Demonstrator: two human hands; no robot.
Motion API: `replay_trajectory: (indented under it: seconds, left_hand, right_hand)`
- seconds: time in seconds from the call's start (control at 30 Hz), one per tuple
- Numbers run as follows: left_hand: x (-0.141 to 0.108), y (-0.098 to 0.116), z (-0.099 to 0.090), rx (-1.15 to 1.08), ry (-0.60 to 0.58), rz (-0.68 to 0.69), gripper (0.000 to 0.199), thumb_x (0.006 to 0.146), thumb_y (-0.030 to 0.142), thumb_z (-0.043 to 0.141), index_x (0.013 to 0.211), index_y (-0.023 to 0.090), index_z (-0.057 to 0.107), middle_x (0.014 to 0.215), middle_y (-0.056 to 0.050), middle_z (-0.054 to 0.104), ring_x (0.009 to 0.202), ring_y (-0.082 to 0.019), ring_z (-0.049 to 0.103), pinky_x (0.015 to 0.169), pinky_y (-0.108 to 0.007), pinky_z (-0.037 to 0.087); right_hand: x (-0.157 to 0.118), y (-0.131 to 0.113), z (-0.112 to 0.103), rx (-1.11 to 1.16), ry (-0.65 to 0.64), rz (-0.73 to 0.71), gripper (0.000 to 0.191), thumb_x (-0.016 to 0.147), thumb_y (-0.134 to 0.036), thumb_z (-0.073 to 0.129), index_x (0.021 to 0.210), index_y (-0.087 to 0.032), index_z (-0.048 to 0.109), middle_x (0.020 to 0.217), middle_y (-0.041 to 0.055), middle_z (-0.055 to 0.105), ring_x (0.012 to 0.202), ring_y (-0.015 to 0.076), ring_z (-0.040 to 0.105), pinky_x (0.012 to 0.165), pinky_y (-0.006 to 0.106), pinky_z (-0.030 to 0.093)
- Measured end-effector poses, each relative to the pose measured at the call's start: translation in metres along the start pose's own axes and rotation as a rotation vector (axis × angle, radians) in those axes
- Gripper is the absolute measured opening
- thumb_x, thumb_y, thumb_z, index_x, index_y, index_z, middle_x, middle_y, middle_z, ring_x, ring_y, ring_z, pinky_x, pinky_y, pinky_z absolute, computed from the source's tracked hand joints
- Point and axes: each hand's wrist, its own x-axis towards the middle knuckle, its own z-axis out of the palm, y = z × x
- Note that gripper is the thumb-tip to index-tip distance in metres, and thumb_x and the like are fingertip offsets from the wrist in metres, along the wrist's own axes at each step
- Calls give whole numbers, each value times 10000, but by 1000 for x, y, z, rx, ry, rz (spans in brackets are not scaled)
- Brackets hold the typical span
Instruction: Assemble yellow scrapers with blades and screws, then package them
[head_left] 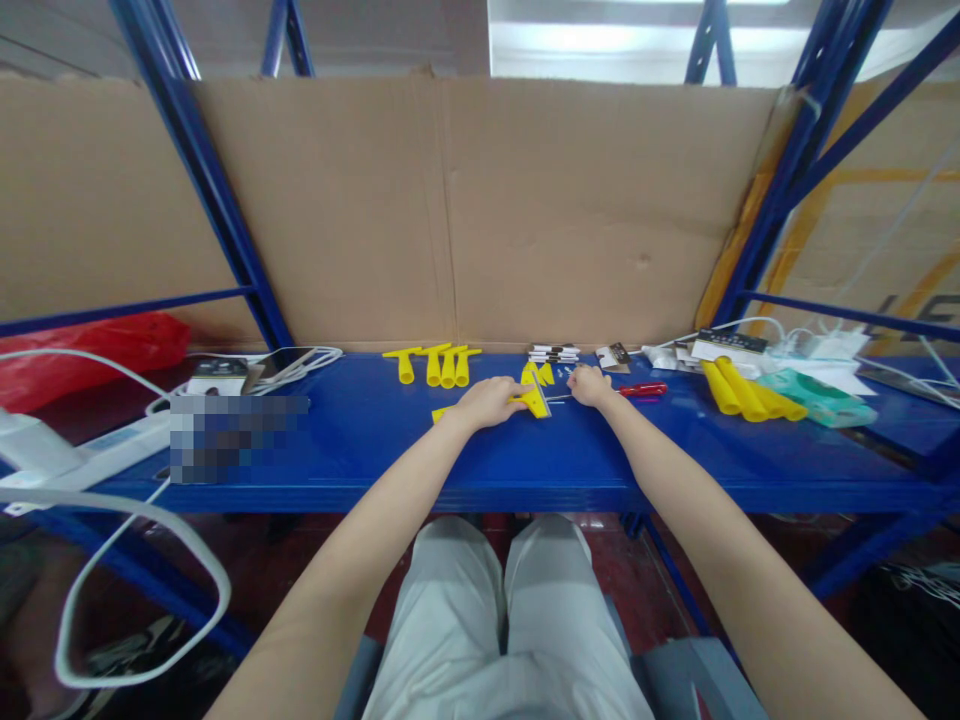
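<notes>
My left hand (491, 402) is closed around a yellow scraper-like tool (537, 400), whose wide head points right and whose handle end shows left of the hand. My right hand (589, 386) is closed over the blue table, near some tiny metal parts; what it holds, if anything, is too small to make out. A screwdriver with a red handle (646, 389) lies beside my right hand, its shaft running left under or behind the hand. Small yellow pieces (546, 374) lie just behind the tool's head.
Several yellow T-shaped handles (448, 372) stand behind my left hand. Small black-and-white packs (553, 354) lie at the back. Yellow tubes (739, 388) and a green plastic bag (817, 398) are right; a power strip (112, 455) and white cables are left. Cardboard (525, 210) walls the back.
</notes>
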Motion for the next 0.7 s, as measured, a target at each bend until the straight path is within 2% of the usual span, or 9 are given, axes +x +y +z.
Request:
replay_trajectory:
  seconds: [0.2,0.33,0.4,0.53,0.6,0.7]
  left_hand:
    - [0,0,0,-3,-4,-5,411,870,369,482,1257,251,549,1054,-69,646,987,-221,605,801,-280,443]
    - [0,1,-1,-2,-7,-2,409,873,370,474,1257,252,549,1055,-69,644,983,-220,604,802,-278,444]
    - [-1,1,-1,-3,-4,5,406,875,368,472,1260,263,544,1048,-62,645,974,-210,606,807,-271,442]
    - [-1,1,-1,2,-1,15,399,877,364,473,1258,270,544,1030,-62,648,957,-199,611,802,-264,443]
    - [-1,2,-1,-4,-1,25,398,878,363,472,1256,264,546,1016,-65,650,947,-201,614,795,-270,447]
    - [-1,2,-2,-9,3,37,396,879,362,470,1256,264,545,1006,-64,650,936,-201,618,792,-275,451]
  right_hand:
    - [-2,1,1,8,23,7,173,750,-97,485,814,-166,630,1118,153,567,1110,302,473,892,462,391]
    - [3,1,1,64,124,-24,177,744,-84,471,822,-168,606,1048,145,578,1046,282,505,853,427,410]
    - [5,-2,2,134,206,-133,169,764,-90,444,799,-170,589,985,125,584,990,254,520,846,402,411]
    - [1,-18,5,292,317,-475,145,790,-112,413,781,-173,545,897,95,570,914,208,517,848,352,402]
    - [-4,-28,7,339,336,-562,138,795,-118,407,789,-178,531,902,93,560,905,203,509,835,342,401]
    - [-9,-38,10,356,322,-597,118,801,-132,421,774,-190,520,901,85,550,892,200,501,828,339,398]
